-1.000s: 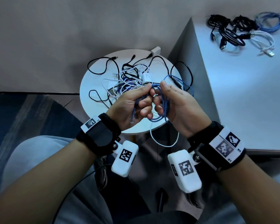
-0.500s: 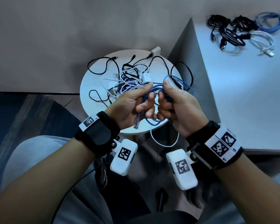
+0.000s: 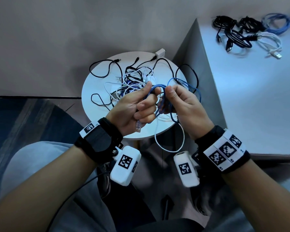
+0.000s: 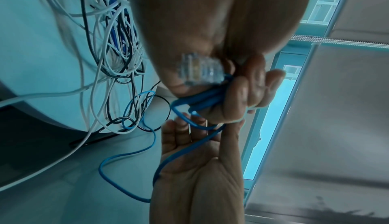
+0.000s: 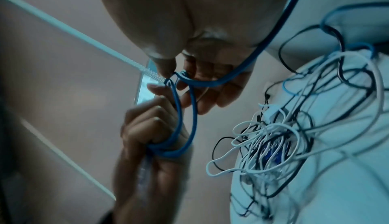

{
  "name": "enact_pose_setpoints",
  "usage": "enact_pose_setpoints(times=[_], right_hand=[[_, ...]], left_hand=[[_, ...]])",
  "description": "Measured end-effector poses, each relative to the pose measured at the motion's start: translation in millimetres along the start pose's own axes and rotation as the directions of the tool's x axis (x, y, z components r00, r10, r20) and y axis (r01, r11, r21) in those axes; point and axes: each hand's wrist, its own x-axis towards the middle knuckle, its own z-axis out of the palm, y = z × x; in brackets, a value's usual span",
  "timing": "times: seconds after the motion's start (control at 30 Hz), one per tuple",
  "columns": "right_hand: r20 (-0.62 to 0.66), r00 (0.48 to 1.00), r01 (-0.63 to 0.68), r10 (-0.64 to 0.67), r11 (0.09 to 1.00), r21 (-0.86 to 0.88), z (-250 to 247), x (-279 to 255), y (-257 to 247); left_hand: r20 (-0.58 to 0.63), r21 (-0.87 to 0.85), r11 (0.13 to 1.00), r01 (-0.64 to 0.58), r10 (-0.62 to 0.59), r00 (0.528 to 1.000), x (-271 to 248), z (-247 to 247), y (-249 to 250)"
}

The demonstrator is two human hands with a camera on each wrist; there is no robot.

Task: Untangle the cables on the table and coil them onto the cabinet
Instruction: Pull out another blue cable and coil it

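Note:
A blue network cable runs between both hands above the round white table. My left hand grips several loops of it in a fist, and its clear plug sticks out below the palm; the plug shows large in the left wrist view. My right hand pinches a strand of the blue cable between thumb and fingers. The loose end trails right toward the table edge. A tangle of white, black and blue cables lies on the table behind the hands.
The grey cabinet stands right of the table; coiled black, white and blue cables lie at its far end. A white cable loop hangs off the table's front edge. A white adapter sits at the table's back rim. My knees are below.
Both hands have risen a little and turned, thumbs now up. The blue loops have been drawn tighter into the left fist, and the plug hangs lower beneath it.

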Motion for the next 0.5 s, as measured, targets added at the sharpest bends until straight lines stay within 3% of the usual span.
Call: enact_pose_setpoints(times=[0.33,0.5], right_hand=[[0.132,0.985,-0.147,0.108,0.931,0.334,4.7,-4.5,-8.9],[0.161,0.975,-0.187,0.155,0.959,0.213,3.4,-4.9,-18.7]], left_hand=[[-0.081,0.039,0.999,0.029,-0.026,0.996,1.5,0.7,2.5],[-0.037,0.083,0.994,0.066,-0.063,0.997,-1.6,1.2,-5.0]])
